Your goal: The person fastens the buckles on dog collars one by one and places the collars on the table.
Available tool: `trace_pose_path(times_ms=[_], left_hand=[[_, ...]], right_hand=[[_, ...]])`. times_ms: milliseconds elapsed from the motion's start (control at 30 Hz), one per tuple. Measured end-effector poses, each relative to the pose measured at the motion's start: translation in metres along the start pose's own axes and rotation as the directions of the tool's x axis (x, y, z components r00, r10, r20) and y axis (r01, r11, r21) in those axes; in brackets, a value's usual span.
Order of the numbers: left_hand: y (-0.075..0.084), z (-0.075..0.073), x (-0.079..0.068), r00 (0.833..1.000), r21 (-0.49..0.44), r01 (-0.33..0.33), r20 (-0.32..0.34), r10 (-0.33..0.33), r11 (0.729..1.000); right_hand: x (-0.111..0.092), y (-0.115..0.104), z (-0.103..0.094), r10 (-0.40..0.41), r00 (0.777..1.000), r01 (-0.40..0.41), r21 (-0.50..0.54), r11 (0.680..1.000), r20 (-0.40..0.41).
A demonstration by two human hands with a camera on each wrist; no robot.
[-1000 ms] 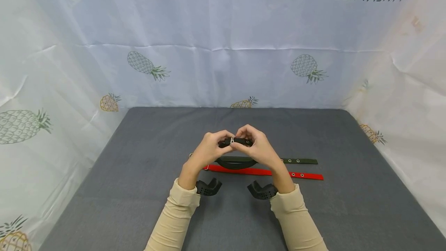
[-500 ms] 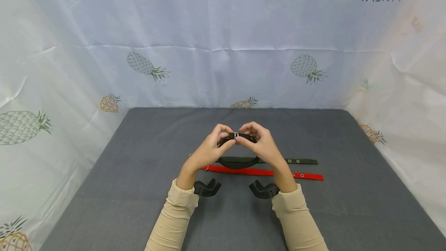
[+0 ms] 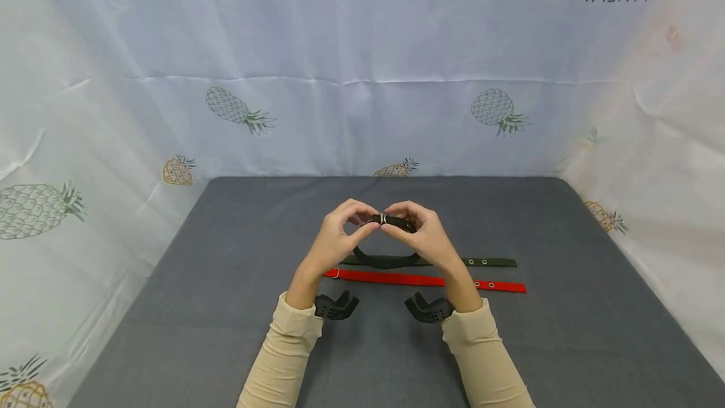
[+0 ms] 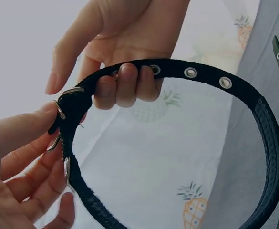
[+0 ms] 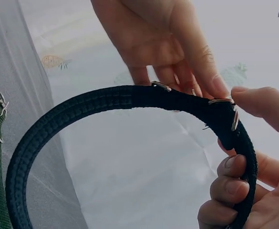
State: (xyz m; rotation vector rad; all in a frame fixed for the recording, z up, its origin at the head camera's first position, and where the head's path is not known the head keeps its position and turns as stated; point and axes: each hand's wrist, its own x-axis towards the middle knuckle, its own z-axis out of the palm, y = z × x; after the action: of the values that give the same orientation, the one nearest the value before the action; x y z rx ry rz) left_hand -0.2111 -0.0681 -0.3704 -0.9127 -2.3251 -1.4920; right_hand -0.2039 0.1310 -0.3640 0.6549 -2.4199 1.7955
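A black collar [image 3: 391, 262] with metal eyelets is bent into a loop above the table. My left hand [image 3: 334, 238] pinches it by the metal buckle [image 5: 234, 119], thumb on the buckle frame in the left wrist view. Just to the right, my right hand [image 3: 427, 238] holds the strap, several fingers curled round the eyelet part [image 4: 191, 72]. The fingertips of both hands almost meet at the buckle. In the right wrist view, the padded part of the loop [image 5: 58, 121] hangs free toward the table side.
Beyond the hands lies a dark green collar [image 3: 491, 262], partly hidden by the loop. A red collar [image 3: 396, 278] is stretched out nearer on the grey tabletop [image 3: 226, 332]. A white pineapple-print curtain [image 3: 362, 124] encloses the back and sides.
Both hands have risen slightly with the buckle, and the view has tilted a little. The left fingers have shifted at the buckle. The green and red collars stay in place.
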Motion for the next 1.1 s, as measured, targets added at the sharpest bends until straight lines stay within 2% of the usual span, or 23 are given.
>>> trace_pose_path(times_ms=[233, 633, 867, 1100], left_hand=[[0.0019, 0.0002, 0.0008, 0.999, 0.06, -0.038, -0.03, 0.04, 0.997], [0.0046, 0.0006, 0.0006, 0.999, 0.058, -0.031, -0.032, 0.033, 0.998], [0.0035, 0.0022, 0.001, 0.997, 0.07, -0.063, -0.039, 0.066, 0.996], [0.0024, 0.0017, 0.0017, 0.995, 0.086, -0.09, -0.043, 0.094, 0.992]], right_hand=[[0.0008, 0.0019, 0.0019, 0.005, 0.999, -0.005, 0.003, 1.0, 0.037], [0.0011, 0.003, -0.0002, -0.018, 0.999, 0.018, -0.009, 1.0, 0.045], [0.0018, 0.0041, -0.0005, -0.005, 0.998, 0.007, -0.031, 0.999, 0.059], [0.0021, 0.0034, 0.0003, -0.026, 0.997, 0.029, -0.028, 0.999, 0.074]])
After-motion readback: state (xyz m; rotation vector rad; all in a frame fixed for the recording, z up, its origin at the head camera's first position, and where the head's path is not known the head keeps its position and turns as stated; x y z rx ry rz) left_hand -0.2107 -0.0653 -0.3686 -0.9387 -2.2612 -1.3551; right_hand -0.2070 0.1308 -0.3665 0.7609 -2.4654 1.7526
